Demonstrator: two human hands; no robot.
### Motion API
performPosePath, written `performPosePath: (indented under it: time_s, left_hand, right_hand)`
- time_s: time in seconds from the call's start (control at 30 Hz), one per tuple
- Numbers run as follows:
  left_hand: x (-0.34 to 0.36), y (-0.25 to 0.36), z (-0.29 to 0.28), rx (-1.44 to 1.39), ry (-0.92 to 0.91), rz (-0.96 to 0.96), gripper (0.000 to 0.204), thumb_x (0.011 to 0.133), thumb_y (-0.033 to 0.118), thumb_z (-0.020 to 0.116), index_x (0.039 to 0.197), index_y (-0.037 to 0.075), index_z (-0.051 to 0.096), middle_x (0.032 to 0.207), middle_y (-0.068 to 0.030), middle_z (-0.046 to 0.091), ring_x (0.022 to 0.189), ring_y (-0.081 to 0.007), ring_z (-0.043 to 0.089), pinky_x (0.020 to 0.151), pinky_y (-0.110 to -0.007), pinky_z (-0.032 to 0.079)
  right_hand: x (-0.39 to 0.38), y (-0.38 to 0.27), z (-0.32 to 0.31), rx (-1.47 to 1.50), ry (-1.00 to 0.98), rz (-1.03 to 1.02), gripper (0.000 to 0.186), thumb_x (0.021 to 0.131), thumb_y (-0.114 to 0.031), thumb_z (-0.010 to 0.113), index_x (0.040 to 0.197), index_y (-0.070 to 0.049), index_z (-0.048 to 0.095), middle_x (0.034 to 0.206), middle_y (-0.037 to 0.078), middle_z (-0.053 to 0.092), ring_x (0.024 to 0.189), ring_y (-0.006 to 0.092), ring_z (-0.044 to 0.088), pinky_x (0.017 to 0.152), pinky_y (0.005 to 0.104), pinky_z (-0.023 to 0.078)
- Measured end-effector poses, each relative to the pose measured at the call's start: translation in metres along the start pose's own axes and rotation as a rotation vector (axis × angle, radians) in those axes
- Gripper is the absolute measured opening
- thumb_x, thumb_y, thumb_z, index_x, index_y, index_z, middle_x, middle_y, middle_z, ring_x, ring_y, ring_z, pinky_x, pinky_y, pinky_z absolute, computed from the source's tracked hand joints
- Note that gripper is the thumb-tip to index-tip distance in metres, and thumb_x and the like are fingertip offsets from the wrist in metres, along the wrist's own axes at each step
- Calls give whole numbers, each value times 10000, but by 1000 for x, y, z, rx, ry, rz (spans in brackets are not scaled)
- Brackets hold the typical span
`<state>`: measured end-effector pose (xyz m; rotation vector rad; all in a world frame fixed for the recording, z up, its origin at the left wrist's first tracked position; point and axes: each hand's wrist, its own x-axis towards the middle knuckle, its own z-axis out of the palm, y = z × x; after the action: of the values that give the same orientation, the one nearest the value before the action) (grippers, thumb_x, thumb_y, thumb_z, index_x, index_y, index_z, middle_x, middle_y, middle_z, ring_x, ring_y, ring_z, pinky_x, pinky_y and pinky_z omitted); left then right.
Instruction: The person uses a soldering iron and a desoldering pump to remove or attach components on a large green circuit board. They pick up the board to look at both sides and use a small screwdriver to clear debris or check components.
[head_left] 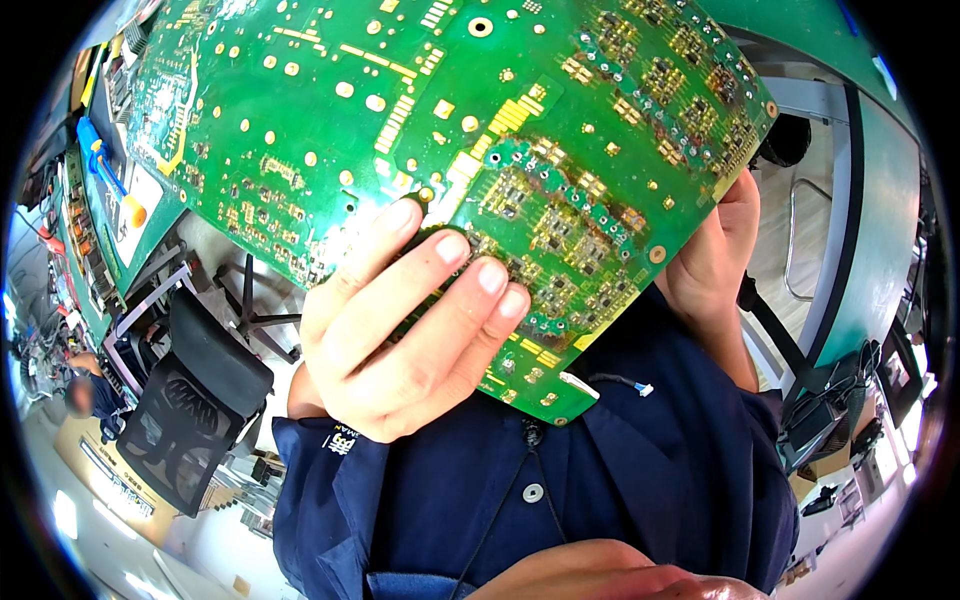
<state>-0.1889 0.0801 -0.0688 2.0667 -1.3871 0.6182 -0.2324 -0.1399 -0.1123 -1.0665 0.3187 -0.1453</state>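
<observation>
A large green circuit board (400,150) is held up tilted before my chest and fills the upper middle of the view. Gold pads and clusters of small components cover its face, with brownish marks around some clusters at the right. My left hand (405,335) grips the lower left edge, its fingers bent across the face and fingertips close together; its thumb is hidden. Dark spots show beneath those fingertips, too shadowed to make out. At the board's right edge, my right hand (715,245) holds it from behind, most of its fingers out of sight.
A short cable with a white connector (645,389) shows below the board. Left are a black mesh chair (190,400), a bench with a blue-and-orange tool (110,170), and another person (90,400) farther off. A green-topped table (875,220) stands right, with black cables (840,385) beside it.
</observation>
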Motion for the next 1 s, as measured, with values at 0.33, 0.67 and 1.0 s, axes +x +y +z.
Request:
performPosePath:
  time_s: [0.33, 0.67, 1.0]
  left_hand:
    - [2, 3, 1, -22, 11, -17, 167, 623, 22, 744, 790, 34, 733, 875, -89, 652, 916, -271, 610, 829, -426, 574]
    - [5, 3, -1, -9, -4, -16, 183, 629, 14, 728, 812, 21, 725, 911, -94, 649, 919, -270, 609, 839, -410, 570]
    - [13, -3, -11, -3, -2, 75, 240, 597, 70, 654, 822, 5, 707, 898, -122, 660, 873, -283, 631, 825, -407, 558]
  right_hand:
    - [3, 1, 0, 14, -31, -80, 218, 911, -57, 552, 1094, 60, 540, 1006, 94, 655, 865, 114, 621, 754, 244, 498]
    - [7, 2, -10, -37, -100, -55, 232, 910, -49, 548, 1112, 65, 535, 1036, 97, 650, 893, 120, 616, 778, 254, 491]
    - [17, -3, -22, 399, -279, 54, 398, 968, -156, 421, 1301, 60, 399, 1232, 153, 548, 1126, 226, 544, 961, 353, 423]
